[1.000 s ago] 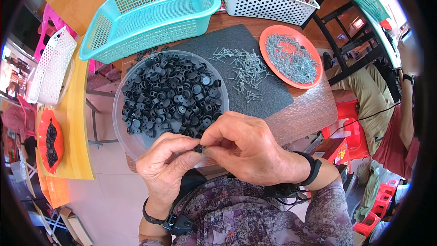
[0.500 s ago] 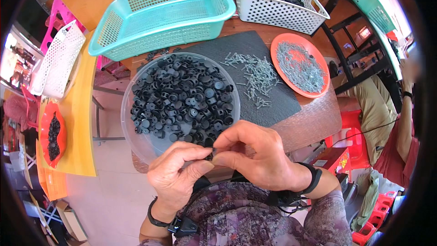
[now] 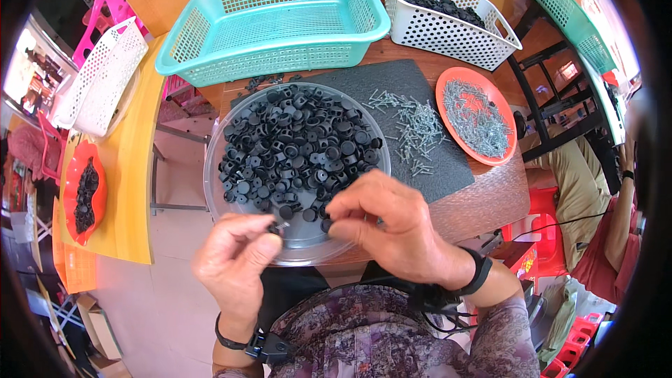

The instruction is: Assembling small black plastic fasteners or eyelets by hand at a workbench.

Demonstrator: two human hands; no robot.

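My left hand (image 3: 234, 259) pinches a small black plastic part (image 3: 274, 227) with a shiny metal screw sticking out of it. Close by, over the near rim of a clear round tub (image 3: 301, 260), my right hand (image 3: 392, 231) holds a little round black cap (image 3: 326, 225) between thumb and fingertips. Many black caps and knob-like parts (image 3: 294, 143) fill the tub. Loose silver screws (image 3: 418, 129) are scattered on a dark grey mat (image 3: 451, 176) to its right. More screws lie on an orange-red plate (image 3: 509, 147) beside the mat.
A teal basket (image 3: 273, 56) stands behind the tub, with a white basket (image 3: 441, 38) of black parts to its right. On the yellow table at left are a red dish (image 3: 72, 192) of black pieces and another white basket (image 3: 98, 91). A person sits at far right.
My hands, together half a second ago, are now apart. The left has moved left with the black part and screw, now in plain sight. The view has shifted slightly.
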